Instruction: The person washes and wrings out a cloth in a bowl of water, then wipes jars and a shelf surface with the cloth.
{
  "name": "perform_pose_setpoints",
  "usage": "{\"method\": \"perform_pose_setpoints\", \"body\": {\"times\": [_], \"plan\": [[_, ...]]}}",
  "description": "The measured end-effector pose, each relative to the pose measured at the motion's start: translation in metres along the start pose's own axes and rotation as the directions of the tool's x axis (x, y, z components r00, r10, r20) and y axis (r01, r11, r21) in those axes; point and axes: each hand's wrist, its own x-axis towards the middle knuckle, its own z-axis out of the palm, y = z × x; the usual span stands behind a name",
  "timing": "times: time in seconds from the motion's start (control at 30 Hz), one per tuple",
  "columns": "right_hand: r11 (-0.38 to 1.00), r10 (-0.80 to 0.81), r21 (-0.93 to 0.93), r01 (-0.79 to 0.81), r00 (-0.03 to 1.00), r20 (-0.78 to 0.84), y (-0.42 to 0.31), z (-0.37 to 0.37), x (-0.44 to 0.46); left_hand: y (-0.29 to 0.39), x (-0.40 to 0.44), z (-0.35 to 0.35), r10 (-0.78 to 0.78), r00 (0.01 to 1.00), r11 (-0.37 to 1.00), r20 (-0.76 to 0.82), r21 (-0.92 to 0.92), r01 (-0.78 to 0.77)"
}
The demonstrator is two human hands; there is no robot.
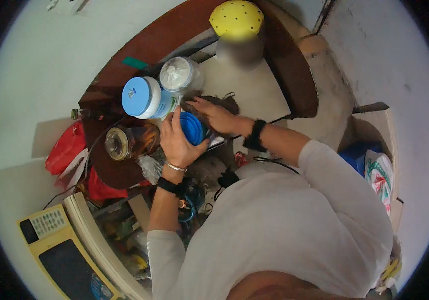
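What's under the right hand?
A dark brown item shows past the fingertips and beyond the back of the right hand. Whatever lies directly beneath the palm is covered, so I can't tell what touches it.

soft, fairly dim light reached me, its source unclear; i saw the pale wall (29,85) at upper left brightest, with a shadow beside the red bag (68,146) at left. my view bowed strongly into black corners, and a smooth blur hid a patch below the yellow dotted thing (237,19) at top.
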Motion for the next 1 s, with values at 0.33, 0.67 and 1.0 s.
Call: {"method": "perform_pose_setpoints", "body": {"times": [0.33, 0.67, 1.0], "plan": [[0.998, 0.055, -0.033, -0.047, 0.938, 0.343, 0.037, -0.004, 0.061, -0.002, -0.001, 0.002, 0.016, 0.997, 0.997, -0.076, -0.068, -0.021], [0.876, 0.368, 0.398, -0.274, 0.912, -0.182, -0.034, -0.002, -0.033, -0.001, -0.005, 0.005, -0.053, 0.991, 0.991, -0.124, -0.133, 0.036], [0.752, 0.658, 0.031, -0.658, 0.748, -0.085, 0.028, -0.012, 0.003, -0.018, -0.012, 0.017, 0.032, 0.942, 0.981, -0.333, -0.17, -0.093]]}}
